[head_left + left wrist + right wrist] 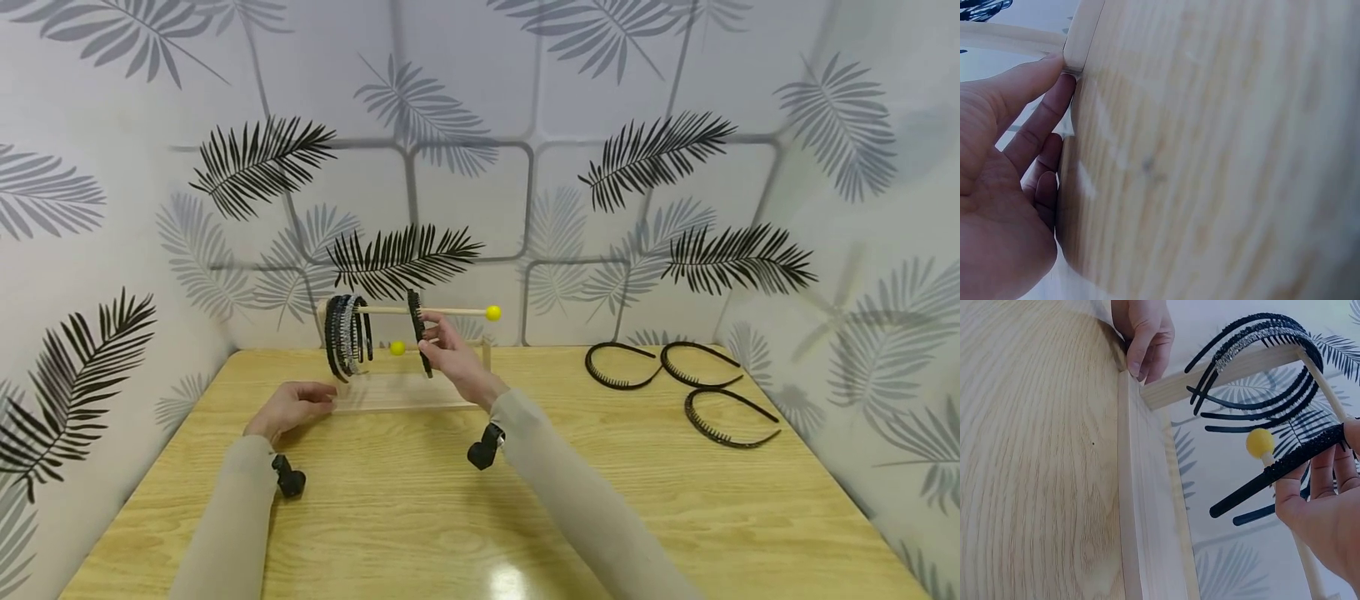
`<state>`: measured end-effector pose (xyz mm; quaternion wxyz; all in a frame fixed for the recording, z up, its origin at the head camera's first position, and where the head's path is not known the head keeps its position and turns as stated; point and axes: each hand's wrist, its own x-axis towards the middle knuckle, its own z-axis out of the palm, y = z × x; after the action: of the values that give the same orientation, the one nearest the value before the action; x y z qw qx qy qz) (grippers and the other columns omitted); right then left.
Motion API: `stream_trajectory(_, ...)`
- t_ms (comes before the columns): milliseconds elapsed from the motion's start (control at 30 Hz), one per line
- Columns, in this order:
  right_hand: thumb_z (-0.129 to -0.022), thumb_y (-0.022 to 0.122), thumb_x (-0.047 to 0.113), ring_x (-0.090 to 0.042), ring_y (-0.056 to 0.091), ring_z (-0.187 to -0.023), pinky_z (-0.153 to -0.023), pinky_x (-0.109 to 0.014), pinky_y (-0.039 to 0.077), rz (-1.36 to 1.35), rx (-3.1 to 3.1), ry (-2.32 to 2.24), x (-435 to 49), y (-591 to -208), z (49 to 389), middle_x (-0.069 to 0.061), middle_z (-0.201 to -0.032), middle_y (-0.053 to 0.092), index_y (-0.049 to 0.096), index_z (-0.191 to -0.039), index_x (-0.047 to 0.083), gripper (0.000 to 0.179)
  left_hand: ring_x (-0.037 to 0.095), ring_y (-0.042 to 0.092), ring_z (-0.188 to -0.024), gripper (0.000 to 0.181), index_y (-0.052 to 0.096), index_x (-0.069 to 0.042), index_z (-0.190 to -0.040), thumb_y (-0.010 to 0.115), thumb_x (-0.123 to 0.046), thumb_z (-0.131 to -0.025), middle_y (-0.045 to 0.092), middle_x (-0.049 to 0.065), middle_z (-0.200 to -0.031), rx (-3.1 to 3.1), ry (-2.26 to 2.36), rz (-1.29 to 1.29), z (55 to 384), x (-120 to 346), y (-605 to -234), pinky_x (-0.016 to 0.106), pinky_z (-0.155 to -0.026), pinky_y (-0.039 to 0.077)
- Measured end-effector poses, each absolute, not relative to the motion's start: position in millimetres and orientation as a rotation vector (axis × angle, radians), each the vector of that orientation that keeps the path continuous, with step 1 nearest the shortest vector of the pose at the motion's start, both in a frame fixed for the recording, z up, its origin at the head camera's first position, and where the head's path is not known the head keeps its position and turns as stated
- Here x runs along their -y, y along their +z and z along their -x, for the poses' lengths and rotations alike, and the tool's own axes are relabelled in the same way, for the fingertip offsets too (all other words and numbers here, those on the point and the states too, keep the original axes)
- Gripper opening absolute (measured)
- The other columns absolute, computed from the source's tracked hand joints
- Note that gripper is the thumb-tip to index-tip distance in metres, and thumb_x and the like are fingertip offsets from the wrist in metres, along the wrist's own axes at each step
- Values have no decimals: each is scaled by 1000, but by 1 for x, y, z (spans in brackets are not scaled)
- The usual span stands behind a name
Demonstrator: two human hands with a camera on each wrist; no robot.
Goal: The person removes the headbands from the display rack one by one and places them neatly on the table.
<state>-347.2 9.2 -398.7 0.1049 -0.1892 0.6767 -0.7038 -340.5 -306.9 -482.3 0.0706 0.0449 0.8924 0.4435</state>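
My right hand [459, 360] pinches a black toothed headband [417, 321] between thumb and fingers. In the head view that headband overlaps the upper rod [386, 310] of a wooden stand [408, 395], partway along its length. In the right wrist view the headband's textured band [1304, 452] and two arms show beside the rod. Several dark headbands, one of them silvery [346, 333], hang together at the rod's left end. With thumb and fingertips, my left hand [292, 405] grips the front left corner of the stand's base.
Yellow balls cap the upper rod [492, 313] and a lower rod [397, 348]. Three dark headbands lie at the table's right: one [617, 386] nearer the stand, one [693, 382] beside it, one [723, 437] in front. Patterned walls surround the wooden table [420, 517].
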Motion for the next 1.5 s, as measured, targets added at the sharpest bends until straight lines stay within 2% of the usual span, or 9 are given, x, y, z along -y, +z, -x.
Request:
stream_trajectory(100,-103,47,8,-15,39,-83,-75,-33,36,548,-1971,-2084,-19,-401,349,0,-112,42,39,-144,19,43,27,60,-109,43,61,0,-132,66,-20,-95,65,20,-123,-2681,1338,-145,341,308,-483,40,-93,48)
stream_trajectory(300,-104,46,8,-14,44,-96,-83,-37,39,526,-1947,-2099,-35,-401,353,2,-114,42,38,-145,22,44,24,60,-107,42,61,-1,-131,67,-20,-94,66,18,-121,-2685,1340,-130,342,310,-486,35,-89,48)
stream_trajectory(533,-104,44,8,-14,42,-91,-82,-40,36,541,-1955,-2127,-52,-404,354,1,-112,44,36,-146,18,43,28,59,-109,42,62,-1,-131,67,-20,-94,65,19,-123,-2681,1345,-130,343,309,-486,39,-91,47)
stream_trajectory(933,-105,44,10,-16,39,-86,-78,-38,33,572,-1996,-2131,-79,-404,353,2,-113,44,34,-147,18,44,27,60,-109,40,63,-1,-130,67,-19,-94,65,19,-123,-2685,1352,-142,342,309,-483,38,-90,48)
stream_trajectory(1167,-105,43,10,-17,42,-100,-89,-47,33,547,-1965,-2151,-91,-406,353,0,-114,42,31,-148,17,44,27,58,-110,41,62,-1,-130,67,-20,-94,65,18,-123,-2678,1348,-128,342,308,-483,38,-91,47)
stream_trajectory(1500,-105,44,10,-16,42,-100,-86,-42,36,554,-1964,-2184,-99,-405,352,2,-110,43,33,-146,13,43,20,59,-104,42,62,0,-129,68,-21,-94,64,19,-123,-2670,1354,-154,341,308,-481,29,-83,48)
